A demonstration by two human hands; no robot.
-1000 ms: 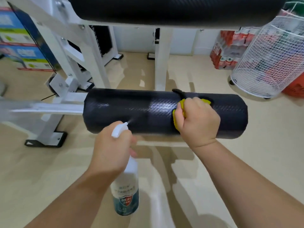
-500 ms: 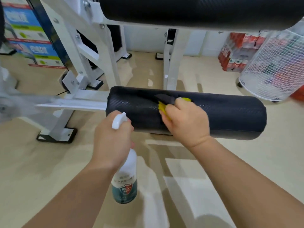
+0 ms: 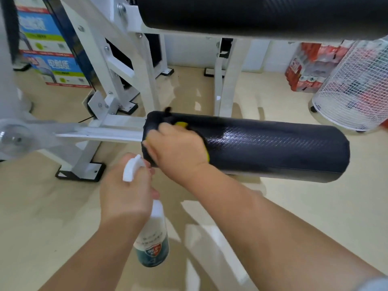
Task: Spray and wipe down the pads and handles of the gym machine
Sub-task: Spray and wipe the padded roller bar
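roller pad under right hand, palm down

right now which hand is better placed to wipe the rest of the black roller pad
Right. The right hand holds the yellow cloth against the roller pad at its left end, so it can likely sweep along the pad. The left hand grips the spray bottle, without a cloth.

Two arms in view, both belonging to the person wearing the camera.

Left hand: bare, back of the hand and knuckles showing.

Right hand: bare likewise.

Forearms: both uncovered from the wrist down to the lower edge of the view.

Right arm: a narrow strip of pale grey-blue sleeve shows at the bottom right corner. The fabric is blurred, so its cut and pattern cannot be told.
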